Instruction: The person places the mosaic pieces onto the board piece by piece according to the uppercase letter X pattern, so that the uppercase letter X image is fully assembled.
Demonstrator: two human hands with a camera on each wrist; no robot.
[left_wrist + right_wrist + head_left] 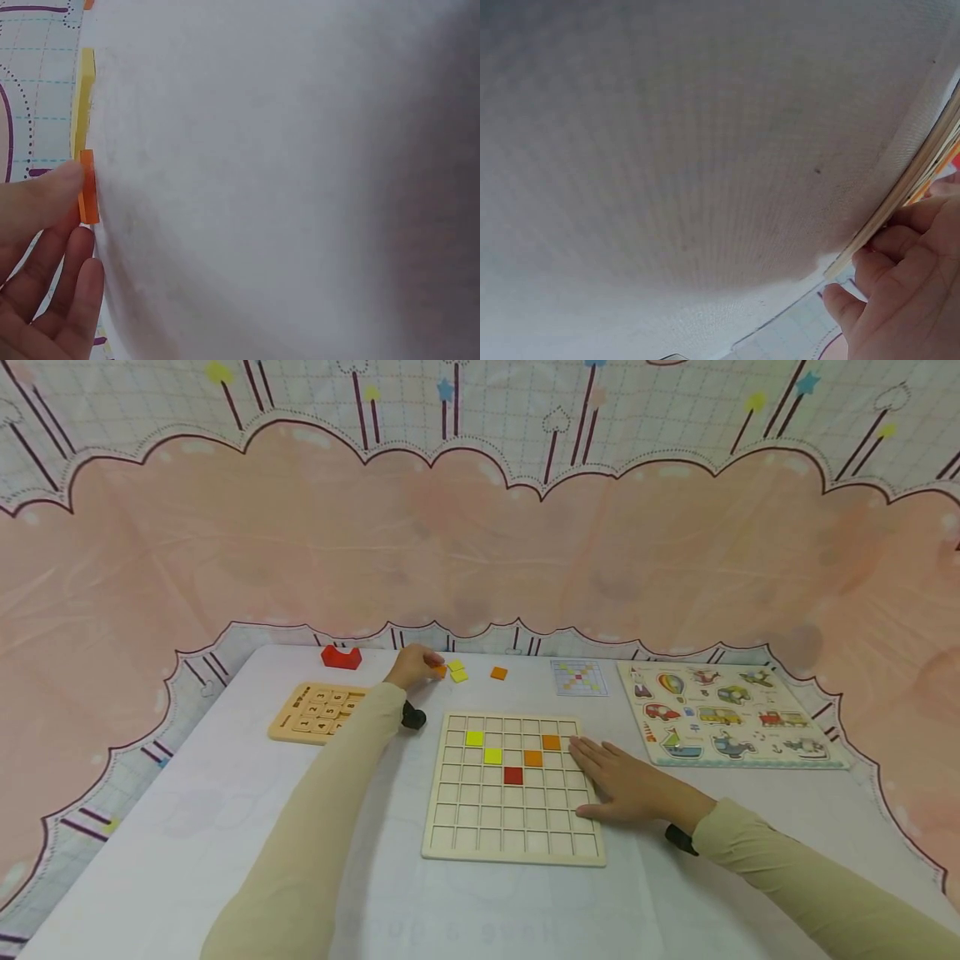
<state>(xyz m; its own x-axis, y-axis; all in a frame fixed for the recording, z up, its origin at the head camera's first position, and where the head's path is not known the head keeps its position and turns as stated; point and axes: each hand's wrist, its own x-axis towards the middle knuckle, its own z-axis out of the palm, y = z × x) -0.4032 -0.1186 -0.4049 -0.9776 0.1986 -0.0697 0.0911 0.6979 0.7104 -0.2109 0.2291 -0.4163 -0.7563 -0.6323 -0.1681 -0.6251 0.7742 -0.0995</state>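
My left hand [411, 667] is at the back of the table, pinching an orange square tile [88, 187] between thumb and fingers. Two yellow tiles [459, 677] lie right beside it, and another orange tile [498, 673] lies farther right. In the head view, a wooden grid board [465, 839] occupies the middle of the table. Two yellow tiles [475, 738], two orange tiles [551, 742] and a red tile [513, 776] sit in its squares, forming a V with red at the bottom. My right hand [626, 783] rests with extended fingers at the board's right edge.
A wooden number puzzle [300, 727] lies at left, partly covered by my left sleeve. Behind it stands a red notched block [341, 657]. A printed pattern card [579, 677] lies at the back, left of a vehicle picture puzzle [727, 714].
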